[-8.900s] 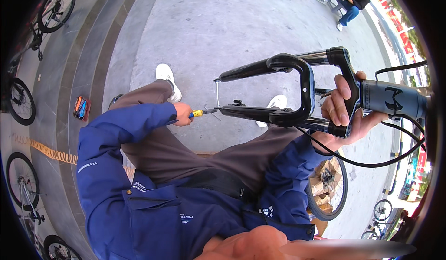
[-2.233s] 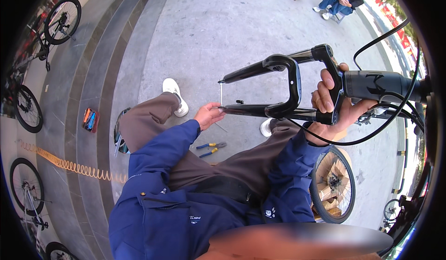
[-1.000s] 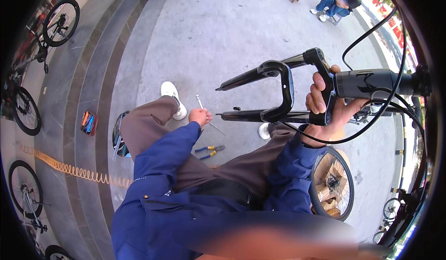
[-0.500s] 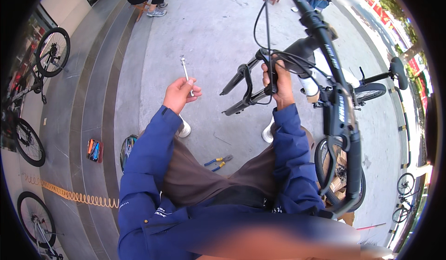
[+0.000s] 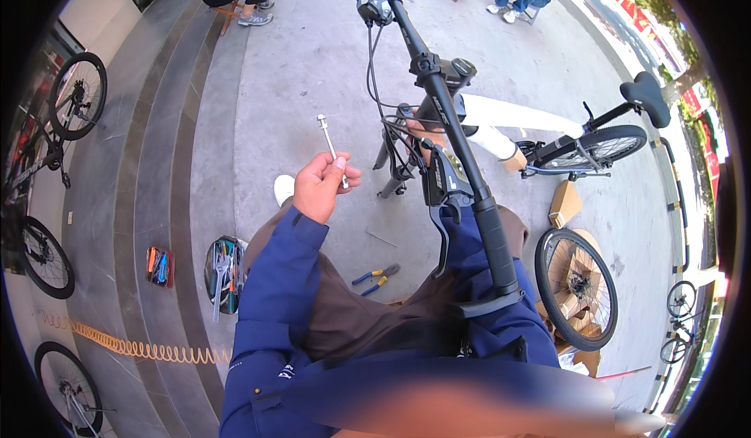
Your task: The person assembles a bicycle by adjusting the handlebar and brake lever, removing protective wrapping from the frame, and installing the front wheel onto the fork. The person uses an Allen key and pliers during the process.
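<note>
An orange coiled plastic hose (image 5: 133, 348) crosses the grey tiled steps (image 5: 156, 203). Rightward, the left hand (image 5: 325, 184) pinches a slim silver metal rod (image 5: 328, 142), raised and slanting, between thumb and fingers. Yellow-and-blue-handled pliers (image 5: 384, 273) lie on the concrete floor (image 5: 313, 70), handles spread. Next, a black suspension fork (image 5: 395, 181) has the right hand (image 5: 426, 131) closed round its top, partly hidden behind the black handlebar (image 5: 451, 129). Farther right is a black-tyred spoked wheel (image 5: 579, 283).

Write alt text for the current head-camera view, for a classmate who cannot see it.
A person's left hand holds a thin silver rod, while the right hand, partly hidden behind the handlebar, grips a bicycle fork. Pliers lie on the ground between the person's legs.
</note>
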{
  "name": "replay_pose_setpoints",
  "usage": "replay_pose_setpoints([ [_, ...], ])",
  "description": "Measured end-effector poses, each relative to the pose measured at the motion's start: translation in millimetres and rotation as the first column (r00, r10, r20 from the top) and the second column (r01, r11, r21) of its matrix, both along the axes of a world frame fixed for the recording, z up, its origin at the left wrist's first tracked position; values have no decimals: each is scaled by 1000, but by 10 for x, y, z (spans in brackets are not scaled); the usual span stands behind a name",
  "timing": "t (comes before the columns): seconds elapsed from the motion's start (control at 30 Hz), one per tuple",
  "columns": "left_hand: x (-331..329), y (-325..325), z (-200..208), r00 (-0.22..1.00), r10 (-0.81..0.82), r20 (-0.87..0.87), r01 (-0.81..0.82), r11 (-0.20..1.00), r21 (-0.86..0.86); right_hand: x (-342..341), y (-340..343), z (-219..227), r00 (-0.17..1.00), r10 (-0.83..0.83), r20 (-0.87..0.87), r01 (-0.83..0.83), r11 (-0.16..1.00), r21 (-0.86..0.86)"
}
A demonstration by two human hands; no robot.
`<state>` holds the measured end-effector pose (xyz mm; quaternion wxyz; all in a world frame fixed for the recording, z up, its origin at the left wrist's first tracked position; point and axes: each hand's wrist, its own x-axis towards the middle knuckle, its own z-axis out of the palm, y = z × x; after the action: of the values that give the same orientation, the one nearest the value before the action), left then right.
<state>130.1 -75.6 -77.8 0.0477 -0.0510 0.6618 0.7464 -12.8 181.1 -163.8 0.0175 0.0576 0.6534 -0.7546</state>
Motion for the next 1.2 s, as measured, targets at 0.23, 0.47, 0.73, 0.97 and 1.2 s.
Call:
replay_pose_setpoints([
  [0.23, 104, 44, -9, 1000, -20, -17, 20, 999, 49, 147, 183, 89, 995, 56, -86, -17, 917, 398],
  [0.47, 160, 156, -77, 997, -81, 5, 81, 997, 7, 156, 367, 41, 980, 132, -146, -16, 793, 609],
  [0.73, 212, 264, -162, 989, -130, 70, 132, 991, -17, 131, 503, 15, 956, 196, -220, 25, 690, 724],
  [0.97, 221, 295, -299, 973, -230, 25, 231, 971, -60, 129, 711, 66, 903, 295, -314, 70, 619, 783],
  [1.2, 430, 393, -370, 891, -450, 56, 453, 885, -110, 884, 882, 869, 776, 594, -211, -226, 574, 787],
])
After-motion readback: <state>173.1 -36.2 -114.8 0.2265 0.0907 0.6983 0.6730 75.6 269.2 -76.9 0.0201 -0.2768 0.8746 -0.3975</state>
